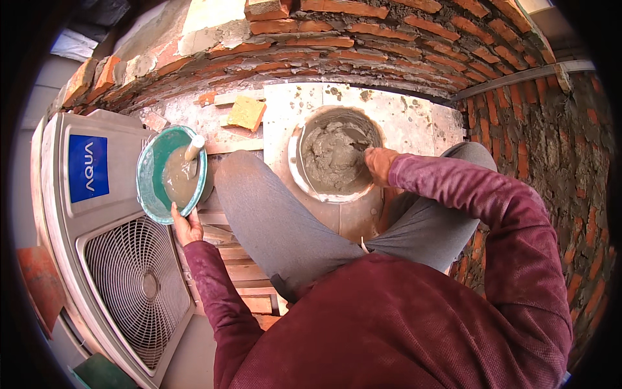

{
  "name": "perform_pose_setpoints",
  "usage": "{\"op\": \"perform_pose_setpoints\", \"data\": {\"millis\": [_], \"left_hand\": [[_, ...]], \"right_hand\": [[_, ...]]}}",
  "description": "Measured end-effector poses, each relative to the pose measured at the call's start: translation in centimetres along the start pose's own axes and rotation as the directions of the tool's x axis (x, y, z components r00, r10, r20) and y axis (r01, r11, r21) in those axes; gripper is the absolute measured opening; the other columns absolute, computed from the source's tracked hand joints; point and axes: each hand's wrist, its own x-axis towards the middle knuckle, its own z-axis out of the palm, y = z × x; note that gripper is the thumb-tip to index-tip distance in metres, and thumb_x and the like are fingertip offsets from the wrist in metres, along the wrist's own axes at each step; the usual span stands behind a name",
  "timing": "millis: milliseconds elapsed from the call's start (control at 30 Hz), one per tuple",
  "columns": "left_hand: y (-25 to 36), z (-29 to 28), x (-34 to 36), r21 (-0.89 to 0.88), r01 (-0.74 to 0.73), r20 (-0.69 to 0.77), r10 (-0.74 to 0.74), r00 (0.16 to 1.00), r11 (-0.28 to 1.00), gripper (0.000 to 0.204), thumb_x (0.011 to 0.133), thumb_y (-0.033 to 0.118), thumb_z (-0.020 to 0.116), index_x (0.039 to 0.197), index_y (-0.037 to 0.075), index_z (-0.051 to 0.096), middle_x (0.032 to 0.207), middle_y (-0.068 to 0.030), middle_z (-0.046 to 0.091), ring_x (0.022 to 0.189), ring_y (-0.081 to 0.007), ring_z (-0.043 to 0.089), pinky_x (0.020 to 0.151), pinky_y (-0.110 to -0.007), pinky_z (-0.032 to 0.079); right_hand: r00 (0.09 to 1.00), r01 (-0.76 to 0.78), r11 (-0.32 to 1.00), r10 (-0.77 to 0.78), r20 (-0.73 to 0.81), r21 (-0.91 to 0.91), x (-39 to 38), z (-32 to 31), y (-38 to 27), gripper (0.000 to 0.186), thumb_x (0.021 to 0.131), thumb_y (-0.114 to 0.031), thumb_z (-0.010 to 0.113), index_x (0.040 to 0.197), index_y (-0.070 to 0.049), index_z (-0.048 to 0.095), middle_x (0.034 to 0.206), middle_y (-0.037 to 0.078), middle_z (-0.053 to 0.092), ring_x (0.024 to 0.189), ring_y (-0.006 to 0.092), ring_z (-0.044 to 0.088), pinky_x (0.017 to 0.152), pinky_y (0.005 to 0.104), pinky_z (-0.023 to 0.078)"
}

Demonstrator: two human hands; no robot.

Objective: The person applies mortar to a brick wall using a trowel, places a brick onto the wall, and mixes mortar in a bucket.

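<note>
My left hand is closed on the near rim of a green plastic bucket, its thumb over the edge. The bucket tilts a little and holds watery grey liquid; a tool with a pale round handle leans in it, its lower end under the liquid. In front of me stands a round bucket of thick grey mortar, its rim smeared. My right hand is closed at its right side around a trowel, whose dark blade is partly sunk in the mortar. The trowel's handle is hidden by my fingers.
A mortar-spattered pale board lies under the mortar bucket. Beyond it a rough brick wall curves across, and another brick wall rises at right. An outdoor air-conditioner unit stands at left. A yellowish brick piece lies near the board.
</note>
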Motion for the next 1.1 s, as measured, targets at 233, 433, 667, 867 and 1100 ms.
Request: {"op": "perform_pose_setpoints", "data": {"millis": [233, 433, 667, 867, 1100], "left_hand": [[1.0, -1.4, 3.3, -0.087, 0.038, -0.009, -0.039, 0.999, 0.995, 0.031, 0.093, 0.008, 0.053, 0.118, -0.010, 0.049, 0.118, -0.0179, 0.061, 0.103, -0.0329, 0.063, 0.093, -0.051, 0.055], [0.2, 1.8, -3.8, 0.047, 0.206, 0.001, -0.207, 0.978, 0.977, 0.092, 0.087, 0.048, 0.068, 0.146, -0.003, 0.018, 0.149, -0.0190, 0.030, 0.133, -0.0351, 0.039, 0.104, -0.046, 0.040], [-3.8, 19.9, -16.9, 0.564, -0.569, 0.677, 0.059, 0.734, 0.599, 0.071, 0.096, 0.028, 0.055, 0.150, -0.005, 0.021, 0.154, -0.0242, 0.028, 0.144, -0.0286, 0.026, 0.115, -0.036, 0.021], [-14.2, 19.1, -12.2, 0.969, -0.206, 0.248, -0.512, 0.823, 0.140, 0.064, 0.079, 0.024, 0.075, 0.125, -0.013, 0.051, 0.119, -0.0271, 0.061, 0.110, -0.0310, 0.061, 0.092, -0.039, 0.048], [-19.4, 25.5, -14.5, 0.797, -0.549, 0.599, -0.441, 0.669, 0.249, 0.035, 0.063, 0.008, 0.068, 0.095, -0.005, 0.059, 0.084, -0.0137, 0.066, 0.078, -0.0232, 0.061, 0.073, -0.035, 0.048]], "right_hand": [[0.963, 0.133, 0.933, -0.202, -0.179, -0.335, -1.9, 0.5, -3.5, 0.055, 0.083, -0.012, 0.045, 0.124, 0.024, 0.039, 0.089, 0.028, 0.063, 0.074, 0.0309, 0.066, 0.059, 0.0378, 0.055], [0.883, 0.454, 0.891, -0.454, 0.116, 0.025, 2.2, 1.6, 3.1, 0.025, 0.077, -0.018, 0.061, 0.093, -0.001, 0.069, 0.090, 0.016, 0.069, 0.084, 0.0282, 0.067, 0.072, 0.0362, 0.055], [0.771, 0.610, 0.675, -0.627, -0.112, 0.416, 3.8, 0.0, 3.9, 0.026, 0.068, -0.017, 0.072, 0.080, 0.001, 0.057, 0.074, 0.014, 0.057, 0.067, 0.0284, 0.058, 0.062, 0.0375, 0.049], [0.009, 0.882, -0.264, -0.820, -0.573, 0.391, 7.0, -0.2, 6.0, 0.035, 0.063, -0.017, 0.080, 0.068, 0.000, 0.050, 0.064, 0.011, 0.047, 0.058, 0.0272, 0.052, 0.057, 0.0357, 0.043], [0.336, 0.939, 0.291, -0.655, -0.676, 0.185, 12.9, 16.1, 16.9, 0.025, 0.060, -0.013, 0.076, 0.067, -0.009, 0.053, 0.065, 0.004, 0.054, 0.065, 0.0255, 0.054, 0.062, 0.0364, 0.043]]}}
